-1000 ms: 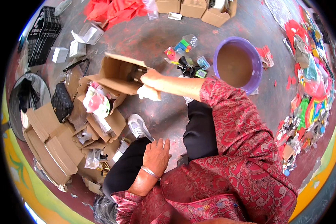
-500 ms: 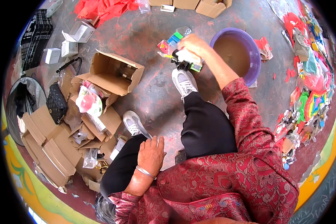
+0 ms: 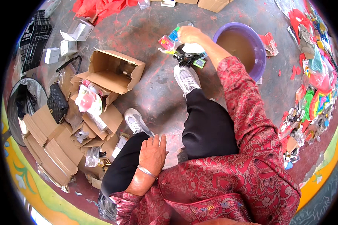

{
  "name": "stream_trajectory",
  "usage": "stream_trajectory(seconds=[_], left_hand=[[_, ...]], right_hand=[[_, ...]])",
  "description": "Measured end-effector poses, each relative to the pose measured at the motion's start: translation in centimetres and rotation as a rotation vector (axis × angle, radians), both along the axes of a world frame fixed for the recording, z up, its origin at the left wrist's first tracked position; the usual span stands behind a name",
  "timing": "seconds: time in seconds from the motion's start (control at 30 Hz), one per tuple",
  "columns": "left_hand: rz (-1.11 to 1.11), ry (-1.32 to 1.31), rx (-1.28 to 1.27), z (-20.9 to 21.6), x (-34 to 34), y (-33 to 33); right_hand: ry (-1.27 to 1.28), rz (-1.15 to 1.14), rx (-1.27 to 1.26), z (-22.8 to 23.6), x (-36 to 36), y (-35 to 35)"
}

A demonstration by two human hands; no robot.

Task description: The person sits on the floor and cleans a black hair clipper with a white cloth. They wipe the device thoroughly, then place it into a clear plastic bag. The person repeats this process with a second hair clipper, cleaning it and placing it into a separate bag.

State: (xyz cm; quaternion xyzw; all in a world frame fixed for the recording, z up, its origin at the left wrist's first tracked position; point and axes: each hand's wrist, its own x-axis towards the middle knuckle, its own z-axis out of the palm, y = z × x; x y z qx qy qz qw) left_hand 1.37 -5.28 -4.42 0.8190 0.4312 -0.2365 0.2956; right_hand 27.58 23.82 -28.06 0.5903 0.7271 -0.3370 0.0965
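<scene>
My left hand lies flat on my left thigh, its fingers stretched out and a silver bangle round the wrist. It holds nothing. Far ahead, my right hand bends over a small heap beyond my right shoe. Its fingers curl down beside a blue packet; what they grip, if anything, is hidden. Around it lie a red packet, a crumpled black thing, a white thing under the hand and a bright green piece.
A purple tub of brownish water stands right of my right hand. An open cardboard box and flattened cardboard lie at the left, with a black quilted bag. Mixed litter lines the right side; red cloth lies far off.
My right hand has moved a little farther away over the heap, covering a green piece seen there before. The black crumpled thing shows more. My left hand stays on the thigh.
</scene>
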Motion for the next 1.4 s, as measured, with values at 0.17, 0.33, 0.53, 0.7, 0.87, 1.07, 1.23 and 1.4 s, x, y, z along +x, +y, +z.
stream_trajectory(seconds=[0.17,0.33,0.53,0.7,0.87,1.07,1.23,1.4], left_hand=[[0.001,-0.001,0.019,0.1,0.1,-0.1],[0.002,-0.003,0.012,0.3,0.1,-0.1],[-0.015,-0.021,0.034,0.1,-0.1,0.1],[-0.008,-0.008,0.022,0.3,0.2,0.1],[-0.053,0.001,0.079,0.7,0.3,0.0],[0.212,-0.201,0.474,4.4,-0.2,4.0],[0.984,-1.006,0.319,7.6,-2.7,7.9],[1.009,-1.737,-0.322,10.3,-3.8,8.2]], right_hand=[[0.301,-0.179,-0.143,3.8,2.9,0.8],[0.455,-0.34,-0.233,3.6,3.7,1.2],[0.585,-0.718,-0.192,-1.6,5.6,2.3],[0.745,-0.752,-0.219,-0.4,5.1,0.8],[1.185,-0.854,-0.242,7.0,5.9,1.7],[1.29,-0.768,-0.162,17.2,3.2,1.1],[1.307,-0.7,-0.393,29.4,-3.7,-3.6],[1.298,-0.613,-0.53,37.5,-10.8,-10.5]])
